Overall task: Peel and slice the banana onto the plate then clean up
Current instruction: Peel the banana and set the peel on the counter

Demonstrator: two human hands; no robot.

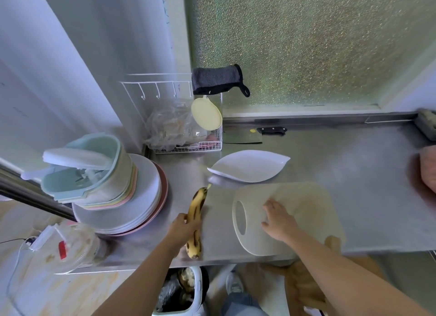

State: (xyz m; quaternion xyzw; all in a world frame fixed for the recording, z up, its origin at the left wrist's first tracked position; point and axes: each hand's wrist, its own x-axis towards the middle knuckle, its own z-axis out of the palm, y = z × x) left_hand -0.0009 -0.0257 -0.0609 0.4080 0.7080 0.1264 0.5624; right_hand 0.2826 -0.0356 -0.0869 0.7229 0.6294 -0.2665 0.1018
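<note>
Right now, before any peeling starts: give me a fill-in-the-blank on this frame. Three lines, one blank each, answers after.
1. The left hand grips the ___ on the steel counter.
2. The right hand rests on the ___, fingers spread.
3. The cleaver lies at the counter's back edge, beyond the white ___.

Missing words: banana; cutting board; plate.
</note>
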